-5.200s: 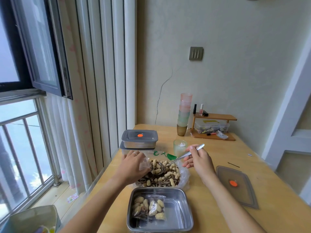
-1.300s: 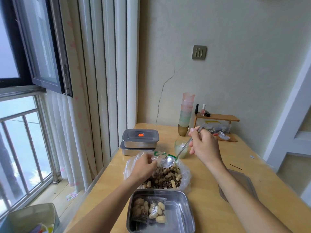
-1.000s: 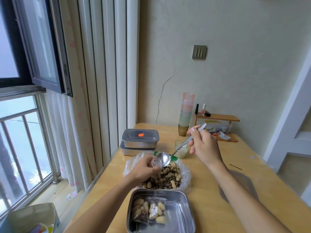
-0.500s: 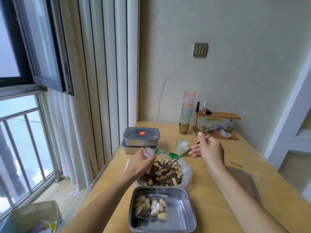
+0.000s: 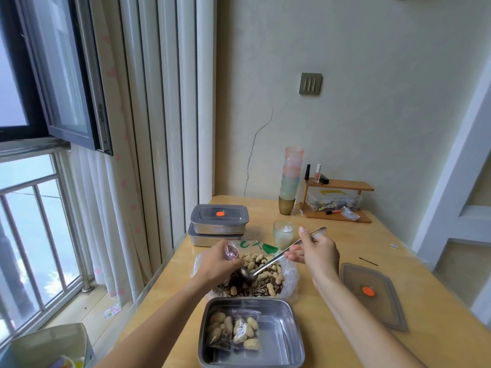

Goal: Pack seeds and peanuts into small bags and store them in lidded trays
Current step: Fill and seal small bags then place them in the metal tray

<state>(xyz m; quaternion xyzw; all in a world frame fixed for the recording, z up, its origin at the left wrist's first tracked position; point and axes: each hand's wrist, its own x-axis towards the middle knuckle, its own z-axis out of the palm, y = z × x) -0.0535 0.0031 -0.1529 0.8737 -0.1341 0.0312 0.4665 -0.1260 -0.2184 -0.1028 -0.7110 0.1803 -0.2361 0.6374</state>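
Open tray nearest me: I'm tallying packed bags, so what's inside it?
Two small bags of peanuts and seeds, left bag beside right bag, in the tray's left half; the right half is bare metal. Anything beneath them is covered.

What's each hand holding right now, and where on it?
Right hand grips the long silver metal spoon by the upper handle, its bowl in the peanut-and-seed pile. Left hand holds a small clear plastic bag; the grip spot is hidden.
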